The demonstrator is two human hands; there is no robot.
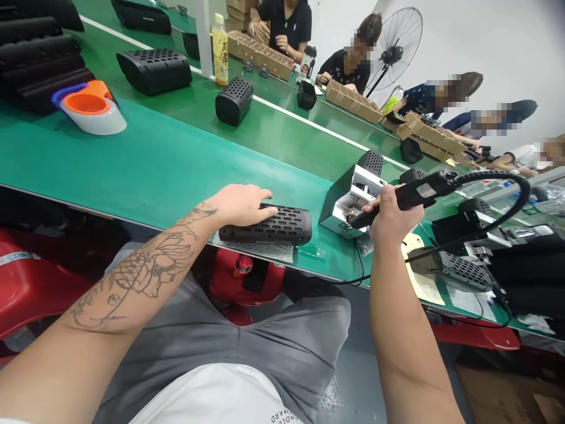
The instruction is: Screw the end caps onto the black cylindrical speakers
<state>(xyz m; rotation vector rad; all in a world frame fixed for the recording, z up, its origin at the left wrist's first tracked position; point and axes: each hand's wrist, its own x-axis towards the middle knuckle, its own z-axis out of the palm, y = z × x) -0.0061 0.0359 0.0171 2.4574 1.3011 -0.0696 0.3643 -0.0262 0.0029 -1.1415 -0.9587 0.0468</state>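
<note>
My left hand (242,206) lies over the left part of a black casing with slotted holes (286,225), thumb on top and fingers reaching behind it. This casing rests lengthwise at the bench's near edge, on a clear bubble-wrap sheet (276,251). In my right hand (392,218) is a black electric screwdriver (421,191), gripped around its body and tilted, with a coiled cable trailing right. Its front end reaches into a silver and black screw feeder (348,203); the bit's tip is hard to make out.
Another perforated casing (235,100) and a larger one (154,70) stand on the green bench beyond. A tape roll in an orange-and-white holder (95,109) sits left. A drink bottle (220,50) stands by a post. Co-workers sit opposite behind cardboard trays (353,101).
</note>
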